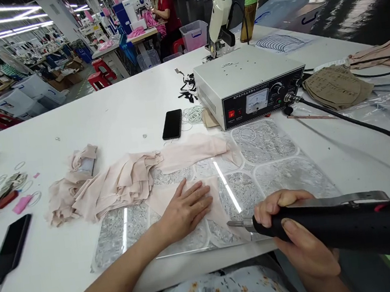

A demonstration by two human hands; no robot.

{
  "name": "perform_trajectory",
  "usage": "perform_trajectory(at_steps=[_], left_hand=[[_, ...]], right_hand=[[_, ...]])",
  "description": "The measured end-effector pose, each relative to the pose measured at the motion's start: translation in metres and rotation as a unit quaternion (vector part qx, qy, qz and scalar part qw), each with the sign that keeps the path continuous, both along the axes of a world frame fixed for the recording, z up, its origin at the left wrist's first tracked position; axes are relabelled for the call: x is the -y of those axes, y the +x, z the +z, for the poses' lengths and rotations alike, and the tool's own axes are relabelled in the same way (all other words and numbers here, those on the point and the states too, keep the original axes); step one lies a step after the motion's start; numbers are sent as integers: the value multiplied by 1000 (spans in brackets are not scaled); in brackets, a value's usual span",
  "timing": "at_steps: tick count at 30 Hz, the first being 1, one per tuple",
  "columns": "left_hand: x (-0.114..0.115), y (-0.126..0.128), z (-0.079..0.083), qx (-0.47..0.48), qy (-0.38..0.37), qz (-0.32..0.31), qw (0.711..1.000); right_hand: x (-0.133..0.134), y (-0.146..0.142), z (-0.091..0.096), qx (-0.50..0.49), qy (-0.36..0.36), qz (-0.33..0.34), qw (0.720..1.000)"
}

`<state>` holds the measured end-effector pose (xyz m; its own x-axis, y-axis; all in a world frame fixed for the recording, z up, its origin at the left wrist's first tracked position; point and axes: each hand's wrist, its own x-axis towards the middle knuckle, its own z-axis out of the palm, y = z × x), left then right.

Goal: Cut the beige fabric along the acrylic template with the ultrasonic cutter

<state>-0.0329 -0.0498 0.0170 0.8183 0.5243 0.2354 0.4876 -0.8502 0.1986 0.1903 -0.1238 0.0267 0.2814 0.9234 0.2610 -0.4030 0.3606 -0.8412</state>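
My left hand (187, 209) lies flat with fingers stretched on a pale pink fabric piece (215, 195). My right hand (297, 228) grips a black handheld ultrasonic welder (332, 221). Its metal tip points left and rests at or just above the fabric's lower right part; I cannot tell if they touch. Beneath the fabric is a clear-topped mat (280, 178) with a grey marbled pattern. Left of my left hand lies a heap of layered pink fabric pieces (114, 184). Another pink strip (192, 152) stretches across the mat behind my hand.
A grey control box (251, 82) with a dial stands behind the mat; its black cable (363, 123) runs right. Around are a phone (172, 124), another phone (10, 247), brown card templates (339, 85), a bottle (249, 18) and a white machine head (219, 15). A person in red sits farther back.
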Motion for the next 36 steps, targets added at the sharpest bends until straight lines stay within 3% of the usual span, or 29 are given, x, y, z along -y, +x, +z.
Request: perform_trajectory(at_steps=[6,14,21,36], left_hand=[[4,0,-1,-5,6,-42,999],[5,3,-8,9,-17,-19,1000],[6,1,-11,12,-42,-20,999],[6,2,-15,19,-47,-13,999]], right_hand=[[-2,-3,2,-14,4,-12,1000],[-16,-9,4,-19,23,-60,998],[-25,-10,3,8,57,-68,996],[-27,-14,-1,10,55,-57,997]])
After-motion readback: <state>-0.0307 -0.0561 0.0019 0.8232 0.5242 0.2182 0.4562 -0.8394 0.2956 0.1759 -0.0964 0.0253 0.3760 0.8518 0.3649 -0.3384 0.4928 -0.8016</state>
